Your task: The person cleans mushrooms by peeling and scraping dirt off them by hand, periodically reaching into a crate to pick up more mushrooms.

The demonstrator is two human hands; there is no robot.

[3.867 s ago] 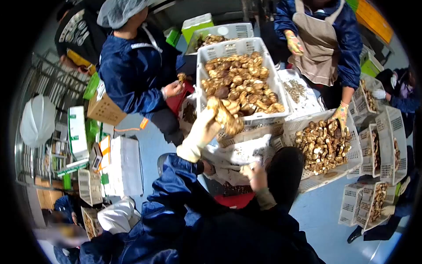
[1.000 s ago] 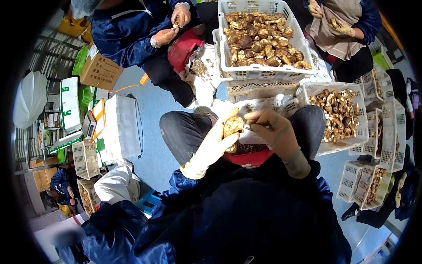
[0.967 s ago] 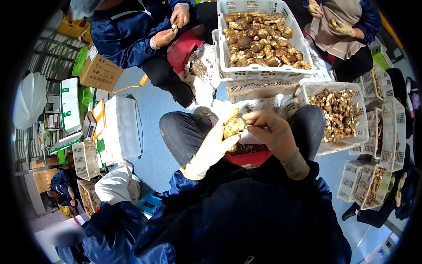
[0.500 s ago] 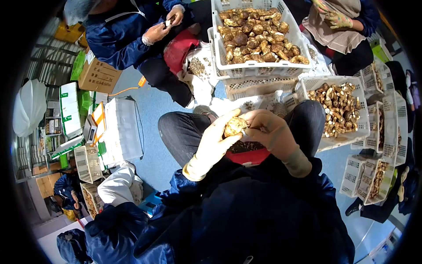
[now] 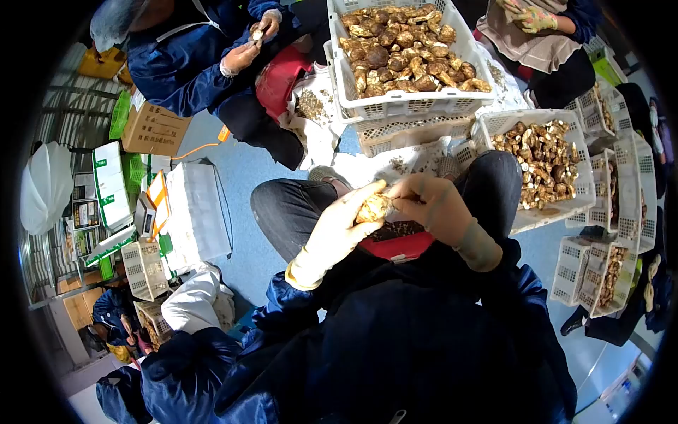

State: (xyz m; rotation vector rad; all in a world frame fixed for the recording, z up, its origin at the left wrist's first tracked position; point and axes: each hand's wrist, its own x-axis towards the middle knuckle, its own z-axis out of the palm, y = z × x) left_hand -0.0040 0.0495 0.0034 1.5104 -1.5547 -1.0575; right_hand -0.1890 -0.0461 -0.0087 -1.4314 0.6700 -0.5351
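My left hand [image 5: 333, 230], in a pale glove, is closed around a light-brown mushroom [image 5: 374, 208] held over my lap. Gloved too, my right hand [image 5: 439, 212] has its fingers pinched together against the mushroom's right side. Whatever those fingertips may hold is hidden. Below both hands, a red container [image 5: 400, 247] with dark scraps in it sits between my knees.
Ahead stands a white crate [image 5: 417, 106] heaped with brown mushrooms. Another mushroom crate [image 5: 586, 194] is by my right knee, with several more further right. A co-worker [image 5: 180, 78] handles a small item front left; another person's gloved hands [image 5: 533, 18] are front right.
My view has shifted slightly. The mushroom has turned a little in my left hand, and my right fingers have moved up along its side.
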